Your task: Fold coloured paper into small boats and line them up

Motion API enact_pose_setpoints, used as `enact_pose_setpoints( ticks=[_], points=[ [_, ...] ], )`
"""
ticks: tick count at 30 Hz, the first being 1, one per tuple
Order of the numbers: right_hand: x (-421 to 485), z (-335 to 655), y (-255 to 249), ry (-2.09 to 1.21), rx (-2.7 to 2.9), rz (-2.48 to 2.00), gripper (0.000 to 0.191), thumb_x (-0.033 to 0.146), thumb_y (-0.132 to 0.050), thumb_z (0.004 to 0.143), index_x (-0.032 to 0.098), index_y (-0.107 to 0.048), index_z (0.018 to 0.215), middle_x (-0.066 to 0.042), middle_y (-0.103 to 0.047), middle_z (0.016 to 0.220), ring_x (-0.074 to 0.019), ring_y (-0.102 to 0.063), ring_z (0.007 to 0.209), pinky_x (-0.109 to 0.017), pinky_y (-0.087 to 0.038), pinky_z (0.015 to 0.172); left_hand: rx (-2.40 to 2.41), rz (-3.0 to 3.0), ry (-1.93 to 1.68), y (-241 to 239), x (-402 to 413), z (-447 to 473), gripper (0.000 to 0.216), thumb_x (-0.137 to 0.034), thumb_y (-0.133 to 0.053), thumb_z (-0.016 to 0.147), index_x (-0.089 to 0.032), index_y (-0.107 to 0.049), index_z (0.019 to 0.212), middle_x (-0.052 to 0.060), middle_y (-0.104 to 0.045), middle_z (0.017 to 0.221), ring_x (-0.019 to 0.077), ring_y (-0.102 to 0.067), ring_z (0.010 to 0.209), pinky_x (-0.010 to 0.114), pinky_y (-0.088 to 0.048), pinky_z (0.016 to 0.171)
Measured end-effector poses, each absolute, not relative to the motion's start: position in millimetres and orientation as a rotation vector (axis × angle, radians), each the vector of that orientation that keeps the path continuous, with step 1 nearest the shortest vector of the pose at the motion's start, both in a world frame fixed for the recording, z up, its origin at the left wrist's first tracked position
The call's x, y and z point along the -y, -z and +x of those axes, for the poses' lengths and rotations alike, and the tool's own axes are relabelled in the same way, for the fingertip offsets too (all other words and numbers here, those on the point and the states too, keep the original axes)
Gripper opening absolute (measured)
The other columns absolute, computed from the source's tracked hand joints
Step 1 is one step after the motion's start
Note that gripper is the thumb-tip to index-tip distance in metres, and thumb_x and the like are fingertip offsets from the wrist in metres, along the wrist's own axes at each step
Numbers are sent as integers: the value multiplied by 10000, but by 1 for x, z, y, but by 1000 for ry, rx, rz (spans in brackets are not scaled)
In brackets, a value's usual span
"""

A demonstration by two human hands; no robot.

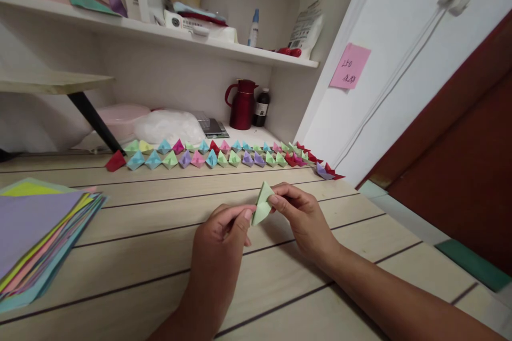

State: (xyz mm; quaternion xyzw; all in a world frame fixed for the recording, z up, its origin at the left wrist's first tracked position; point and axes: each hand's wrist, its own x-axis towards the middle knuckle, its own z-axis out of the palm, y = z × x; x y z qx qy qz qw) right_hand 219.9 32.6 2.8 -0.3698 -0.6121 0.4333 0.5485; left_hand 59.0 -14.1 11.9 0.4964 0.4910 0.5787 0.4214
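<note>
While the green folded paper point(262, 208) sits, long axis steep, between left hand point(222, 234) and right hand point(306, 218) (its top leaning slightly right), neither is nearer: both pinch its edges, the left lower; paper boats point(170, 160) stand beyond.

Red jug point(242, 105) beside 1 dark bottle point(261, 108), 1 pink note point(350, 66)

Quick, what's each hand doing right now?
Left hand: closed, pinching the folded green paper by its left side.
Right hand: closed, pinching the same paper's right side.
</note>
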Motion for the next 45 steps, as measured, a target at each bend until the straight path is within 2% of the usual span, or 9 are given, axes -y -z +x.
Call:
enact_pose_setpoints(
  ticks=[5, 12, 19, 22, 26, 32, 36, 39, 45],
  points=[
    [-31, 220, -4, -941, 1531, -848, 68, 263, -676, 837, 214, -691, 792, 4, -598, 803, -130, -546, 740, -265, -431, 689, -1174, 1312, -1396, 3, 7, 61, 224, -352, -616, 798, -209, -765, 885, -3, -612, 711, 116, -534, 556, 244, -432, 546],
    [-28, 218, -4, -873, 1626, -867, 128, 308, -662, 853, 209, -679, 774, -10, -592, 779, -150, -549, 734, -290, -428, 691, -1335, 1350, -1590, 20, -1, 62, 155, -373, -739, 676, -231, -753, 734, 63, -581, 1099, 243, -565, 1042, 361, -446, 926],
    [-26, 217, -9, -859, 1719, -818, 282, 409, -585, 895, 193, -655, 729, -33, -592, 789, -169, -544, 768, -303, -425, 734, -1246, 1131, -1538, 11, -3, 56, 135, -331, -784, 629, -208, -736, 657, 83, -561, 1247, 306, -486, 1212, 400, -389, 1022],
    [-30, 220, -11, -1063, 1624, -739, 396, 494, -444, 949, 187, -666, 835, -61, -622, 910, -181, -568, 843, -326, -432, 801, -1112, 1051, -1461, -4, 1, 55, 153, -326, -769, 668, -183, -728, 701, 98, -612, 1228, 301, -516, 1201, 376, -437, 978],
    [-34, 220, -11, -1472, 1378, -677, 440, 562, -456, 924, 188, -617, 1091, -88, -658, 1027, -190, -613, 891, -353, -438, 834, -952, 993, -1382, -22, 7, 54, 184, -328, -746, 721, -168, -727, 810, 102, -680, 1133, 287, -602, 1104, 397, -466, 956],
    [-32, 217, -16, -1806, 1102, -601, 533, 640, -491, 867, 139, -656, 943, -110, -690, 964, -174, -632, 833, -324, -450, 795, -859, 943, -1280, -17, -2, 50, 225, -324, -747, 741, -160, -746, 895, 119, -701, 1105, 303, -547, 1209, 404, -410, 1037],
    [-29, 216, -16, -1886, 1029, -534, 421, 546, -578, 864, 137, -675, 840, -57, -678, 822, -143, -634, 789, -266, -453, 723, -817, 953, -1288, -5, -13, 47, 270, -370, -804, 665, -167, -768, 839, 121, -697, 1127, 328, -538, 1217, 401, -407, 1042],
    [-27, 217, -15, -1951, 973, -504, 258, 371, -760, 757, 144, -636, 764, -17, -672, 795, -122, -637, 730, -247, -460, 688, -809, 984, -1228, -1, -15, 48, 327, -409, -818, 632, -171, -778, 853, 128, -659, 1217, 355, -564, 1177, 425, -448, 996],
    [-25, 218, -17, -1989, 938, -524, 304, 240, -849, 636, 170, -605, 803, 12, -664, 812, -119, -634, 714, -241, -471, 665, -786, 1025, -1186, 1, -8, 53, 273, -393, -811, 650, -203, -785, 844, 107, -634, 1274, 353, -450, 1308, 434, -389, 1074]
  ],
)
